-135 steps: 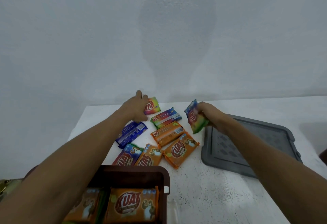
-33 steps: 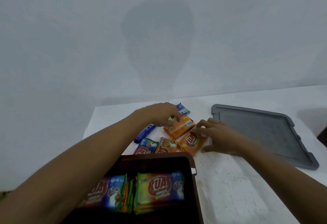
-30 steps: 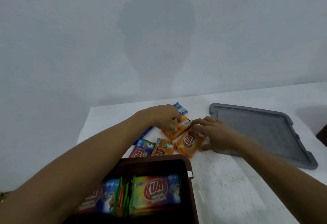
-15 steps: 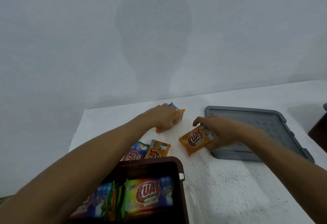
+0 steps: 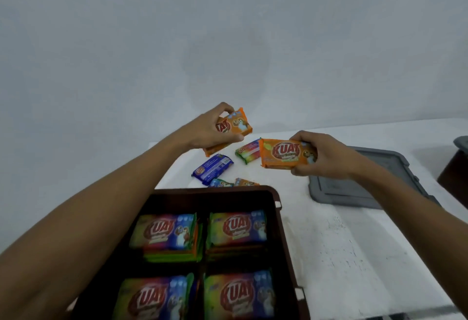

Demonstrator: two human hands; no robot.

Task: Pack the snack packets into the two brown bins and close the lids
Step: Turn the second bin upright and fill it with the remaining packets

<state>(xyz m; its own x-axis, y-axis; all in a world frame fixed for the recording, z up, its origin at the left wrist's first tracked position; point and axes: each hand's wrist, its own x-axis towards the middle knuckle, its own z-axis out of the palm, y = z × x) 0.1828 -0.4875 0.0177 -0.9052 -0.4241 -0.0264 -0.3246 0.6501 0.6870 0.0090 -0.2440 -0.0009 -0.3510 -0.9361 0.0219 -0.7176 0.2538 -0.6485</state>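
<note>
- My left hand (image 5: 210,130) is pinching a stack of orange packets (image 5: 231,127) up in the air at about 11 o'clock from the brown bin (image 5: 277,208); I cannot tell how many are in the stack, as my fingers are covering part of it.
- The bin is sitting nearest to me, lid off, holding four piles of snack packets (image 5: 236,227); its near edge is running out of the picture, and my left forearm is hiding its left wall.
- Beyond its far rim, a blue packet (image 5: 212,169) and a green-and-red packet (image 5: 247,151) are lying on the white table (image 5: 342,243), while two more packets (image 5: 234,182) are peeking over the rim, mostly hidden.
- My right hand (image 5: 320,155) is gripping a single orange packet (image 5: 286,154) by its right end at 1 o'clock.
- The grey lid (image 5: 354,193) is lying flat at 2 o'clock, partly under my right arm.
- Something dark (image 5: 453,170) is getting cut off at the right edge; I cannot make it out.
</note>
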